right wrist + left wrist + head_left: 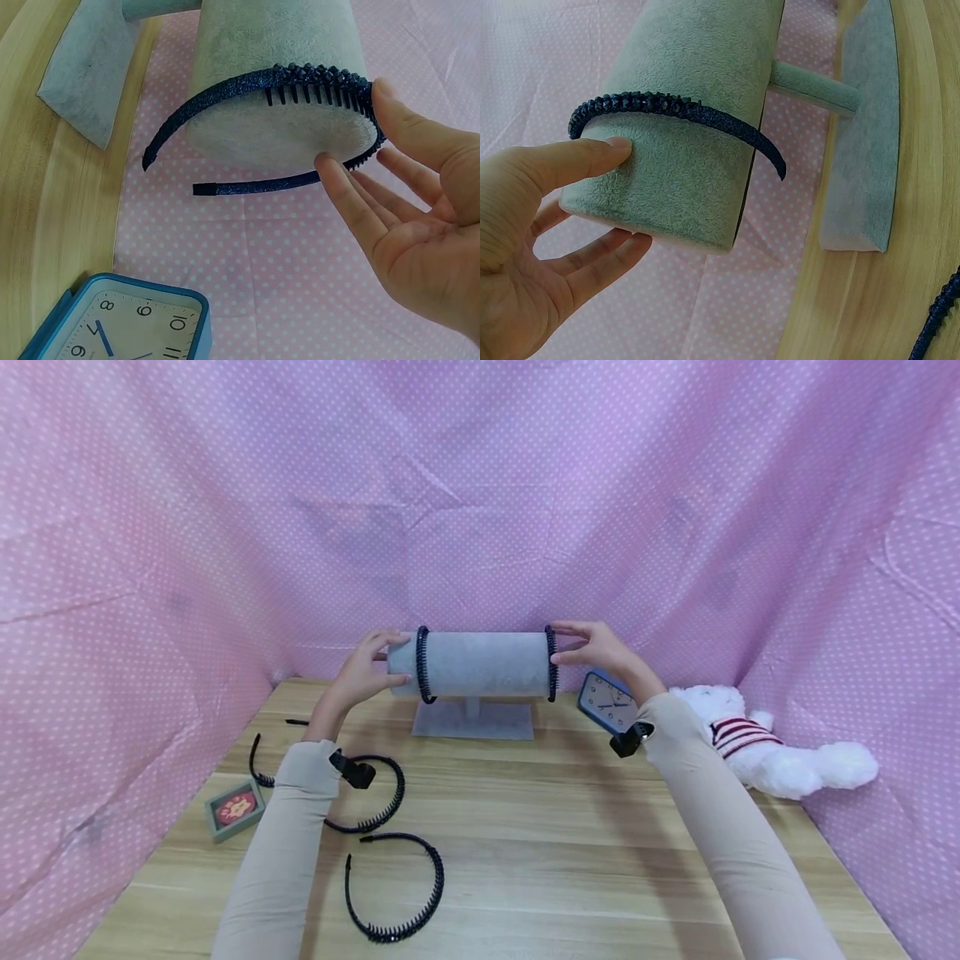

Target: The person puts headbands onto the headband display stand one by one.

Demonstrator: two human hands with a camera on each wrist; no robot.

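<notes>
A grey plush headband stand (483, 664), a horizontal roll on a post and flat base, stands at the back of the table. One dark toothed headband (423, 664) is round its left part. A second headband (552, 664) sits at the roll's right end, its tips apart in the right wrist view. My left hand (365, 670) holds the roll's left end, thumb (615, 146) on the plush surface and fingers at the end face. With thumb and fingers, my right hand (600, 650) grips the second headband, a fingertip (324, 161) beside the roll's end.
More dark headbands (438, 893) lie on the table's left half, partly under my left arm. A small framed picture (235, 810) lies at the left edge. A blue clock (606, 702) and a white plush toy (787, 764) are at right. Pink dotted cloth (480, 502) hangs behind.
</notes>
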